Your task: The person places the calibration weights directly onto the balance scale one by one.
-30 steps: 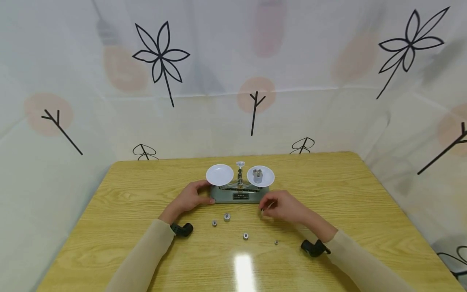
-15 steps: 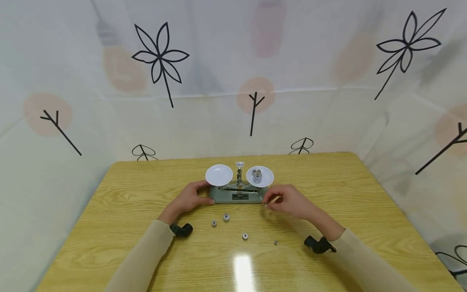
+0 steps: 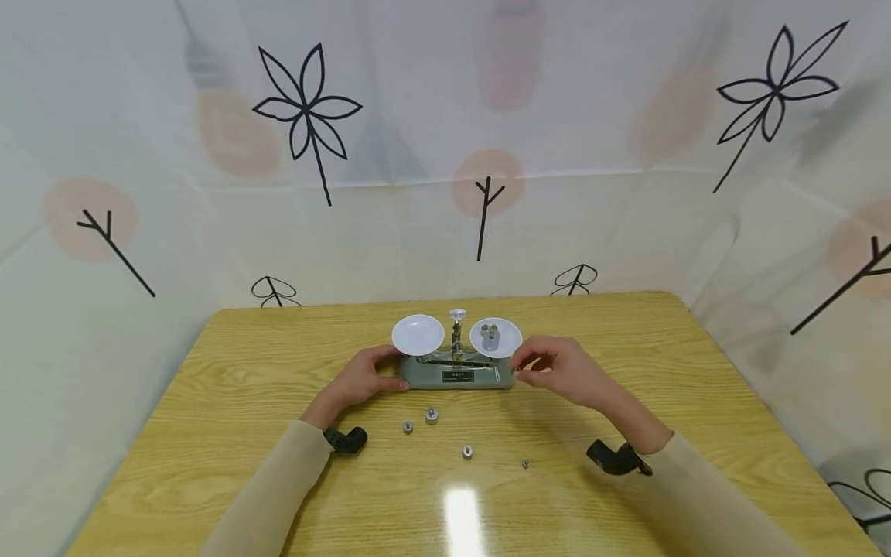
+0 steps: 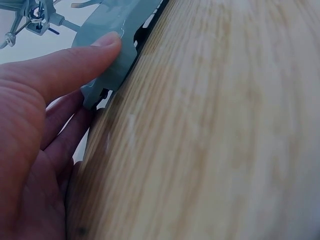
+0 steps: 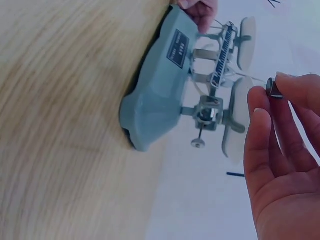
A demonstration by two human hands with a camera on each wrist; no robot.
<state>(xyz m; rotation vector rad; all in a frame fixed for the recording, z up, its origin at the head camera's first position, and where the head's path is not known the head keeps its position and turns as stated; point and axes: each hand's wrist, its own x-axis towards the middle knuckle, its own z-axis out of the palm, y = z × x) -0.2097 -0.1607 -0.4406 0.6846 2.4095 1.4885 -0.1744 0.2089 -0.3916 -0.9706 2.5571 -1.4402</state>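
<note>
A green balance scale stands near the middle of the wooden table. My left hand holds the left end of its base, thumb on the front face and fingers behind, as the left wrist view shows. Between thumb and forefinger, my right hand pinches a small metal weight, raised beside the right end of the base and just below the right pan. Several metal weights stand clustered on that white pan. The left pan carries nothing.
In front of the scale, loose weights lie spread on the table: a larger one, a smaller one beside it, another nearer, and a tiny one to the right. A patterned cloth hangs behind.
My right hand has lifted the small weight from in front of the base, up and to the right toward the right pan. The left hand keeps its hold on the base.
</note>
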